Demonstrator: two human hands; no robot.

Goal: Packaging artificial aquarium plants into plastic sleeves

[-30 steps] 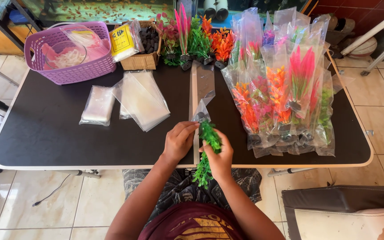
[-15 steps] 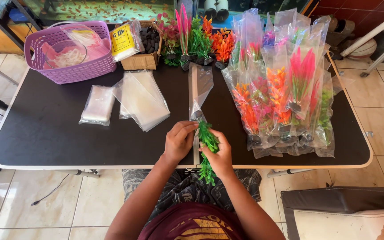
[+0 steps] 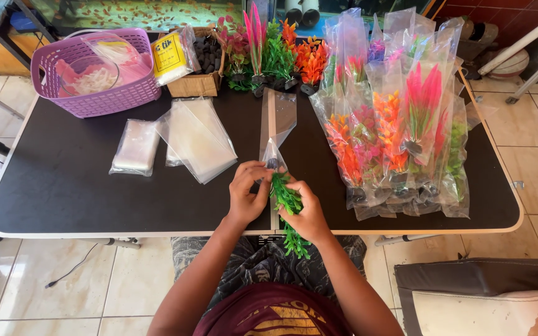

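Head view: at the lower middle of the frame, over the near edge of the black table [image 3: 63, 199], both hands meet on a green plastic plant [image 3: 289, 202]. The right hand [image 3: 309, 214] is closed round its stem and leaves, with the leafy tip hanging below the table edge toward the lap; the left hand [image 3: 247, 193] pinches the mouth of a clear bag [image 3: 276, 127] that lies stretched away up the middle of the table, the plant's dark base just at that opening. The plant looks light and springy, its fronds likely to bend and catch on the film, so the stem near the weighted base seems the surest place to hold; the bag looks thin, limp and slippery, best gripped at the rim with two fingers. At the upper left a purple basket [image 3: 129, 99] holds clear film and something pale, too crumpled to tell. Beside it a small box [image 3: 197, 84] holds dark lumps, with a yellow packet [image 3: 169, 56] leaning on it. Loose plants [image 3: 275, 53] in pink, green and orange stand at the top middle. Flat stacks of empty bags [image 3: 188, 140] lie left of centre. On the right a heap of filled bags [image 3: 400, 130] holds orange, pink and green plants, one to a bag as far as shows
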